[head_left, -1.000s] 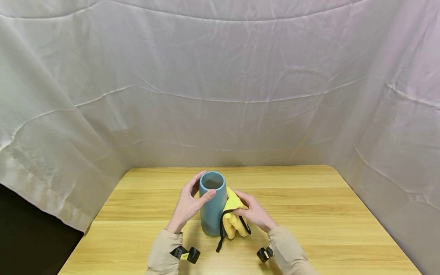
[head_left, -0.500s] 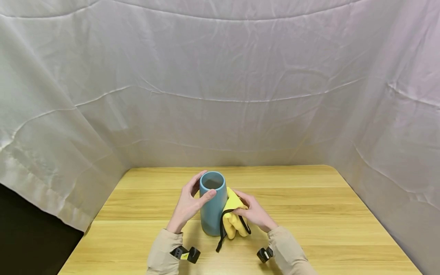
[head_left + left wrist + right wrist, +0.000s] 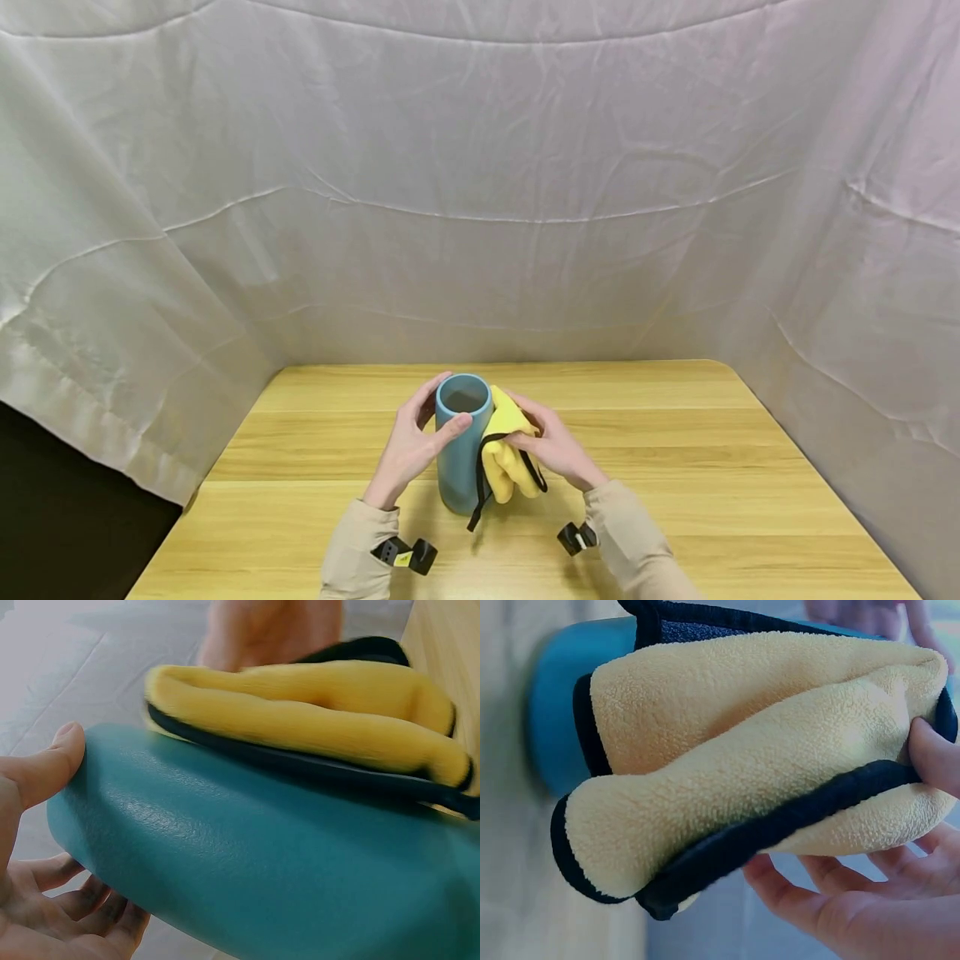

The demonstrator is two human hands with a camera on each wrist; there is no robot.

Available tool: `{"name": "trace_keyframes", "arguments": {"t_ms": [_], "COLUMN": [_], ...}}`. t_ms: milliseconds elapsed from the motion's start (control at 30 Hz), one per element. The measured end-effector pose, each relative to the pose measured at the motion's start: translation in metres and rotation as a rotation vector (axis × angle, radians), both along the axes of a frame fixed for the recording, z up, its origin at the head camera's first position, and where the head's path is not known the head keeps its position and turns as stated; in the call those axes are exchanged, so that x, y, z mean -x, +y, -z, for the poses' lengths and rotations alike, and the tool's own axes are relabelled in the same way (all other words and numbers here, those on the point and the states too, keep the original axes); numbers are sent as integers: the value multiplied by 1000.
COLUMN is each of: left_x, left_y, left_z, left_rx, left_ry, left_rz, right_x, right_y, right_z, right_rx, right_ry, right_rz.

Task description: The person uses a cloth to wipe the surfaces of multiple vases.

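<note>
A blue vase-like cylinder (image 3: 459,467) with an open top stands upright on the wooden table. My left hand (image 3: 411,442) grips it near the rim, thumb on the near side and fingers round the far side. In my right hand (image 3: 551,442) is a folded yellow cloth (image 3: 510,467) with black edging, held against the right side of the cylinder. The left wrist view shows the cloth (image 3: 300,724) lying along the blue wall (image 3: 225,847). The right wrist view has thumb and fingers pinching the cloth (image 3: 727,742) at its upper end; its fuzzy folds hide much of the cylinder.
The wooden table (image 3: 712,500) extends to both sides and behind the cylinder. Grey-white fabric (image 3: 480,250) hangs round the back and sides. A dark area (image 3: 67,508) lies beyond the table at lower left. Each wrist carries a small black camera.
My right hand has moved the yellow cloth up along the cylinder's side, its top corner now close to the rim. The left hand and the cylinder have stayed in place.
</note>
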State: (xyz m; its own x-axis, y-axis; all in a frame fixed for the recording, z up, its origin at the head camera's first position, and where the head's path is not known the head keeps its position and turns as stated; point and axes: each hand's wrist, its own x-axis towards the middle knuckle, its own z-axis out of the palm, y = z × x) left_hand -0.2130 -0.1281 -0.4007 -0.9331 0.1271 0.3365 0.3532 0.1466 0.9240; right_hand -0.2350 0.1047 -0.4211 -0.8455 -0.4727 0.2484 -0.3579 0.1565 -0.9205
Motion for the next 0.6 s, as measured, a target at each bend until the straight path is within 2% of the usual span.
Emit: {"name": "trace_keyframes", "arguments": {"t_ms": [167, 333, 600], "left_x": [0, 0, 0], "left_y": [0, 0, 0], "left_z": [0, -1, 0], "left_rx": [3, 3, 0], "left_ry": [6, 6, -1], "left_rz": [-2, -4, 2], "right_x": [0, 0, 1], "right_y": [-2, -2, -1], "right_z": [-13, -16, -2], "right_rx": [8, 0, -7], "right_ry": [19, 29, 5], "right_rz": [6, 5, 3]}}
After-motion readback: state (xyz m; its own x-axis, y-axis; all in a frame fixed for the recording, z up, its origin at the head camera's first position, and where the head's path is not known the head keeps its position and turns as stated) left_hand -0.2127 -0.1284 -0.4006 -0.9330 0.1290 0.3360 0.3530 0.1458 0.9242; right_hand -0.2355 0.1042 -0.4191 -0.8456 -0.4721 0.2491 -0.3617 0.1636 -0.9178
